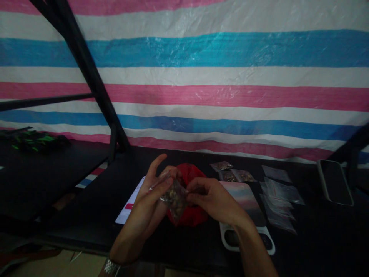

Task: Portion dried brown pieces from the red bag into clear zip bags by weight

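Note:
My left hand and my right hand meet over a black table. Between them they pinch a small clear plastic bag filled with small brownish pieces. The left fingers grip the bag's top left edge, with the thumb raised; the right fingers pinch its top right edge. A red bag lies on the table just behind and under the hands. A flat kitchen scale sits under my right wrist.
Three small filled bags lie behind the scale. Several empty clear bags are spread to the right, then a phone. A white card lies left. A striped tarp hangs behind; black frame bars stand left.

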A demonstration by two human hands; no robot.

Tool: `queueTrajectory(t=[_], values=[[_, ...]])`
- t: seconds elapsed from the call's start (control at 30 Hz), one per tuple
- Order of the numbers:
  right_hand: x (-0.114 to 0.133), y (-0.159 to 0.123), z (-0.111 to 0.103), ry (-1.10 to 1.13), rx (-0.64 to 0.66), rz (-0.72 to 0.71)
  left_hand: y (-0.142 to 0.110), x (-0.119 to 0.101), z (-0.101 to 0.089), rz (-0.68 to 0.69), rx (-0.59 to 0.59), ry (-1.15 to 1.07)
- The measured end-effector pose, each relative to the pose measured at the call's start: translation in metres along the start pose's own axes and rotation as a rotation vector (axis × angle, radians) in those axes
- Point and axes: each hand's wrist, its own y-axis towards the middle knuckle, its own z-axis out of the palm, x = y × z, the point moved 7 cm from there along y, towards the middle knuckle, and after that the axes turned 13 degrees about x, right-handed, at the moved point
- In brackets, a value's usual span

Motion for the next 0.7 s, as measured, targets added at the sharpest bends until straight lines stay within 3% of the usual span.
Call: queueTrajectory(t=[0.17, 0.37, 0.5, 0.57, 0.7], values=[[-0.003, -0.001, 0.0, 0.067, 0.035, -0.011, -0.005, -0.008, 0.003, 0.023, 0.049, 0.02], [0.008, -0.005, 0.012, 0.146, 0.156, -0.085, -0.009, 0.002, 0.006, -0.042, 0.243, 0.337], [0.007, 0.002, 0.02, 0.136, 0.161, -0.098, -0.007, 0.01, 0.004, -0.051, 0.226, 0.478], [0.009, 0.005, 0.015, 0.094, 0.087, -0.134, -0.005, 0.009, 0.002, 0.028, 0.172, 0.497], [0.02, 0.004, -0.007, 0.054, -0.202, -0.231, 0.0, 0.006, -0.001, 0.139, 0.044, 0.576]])
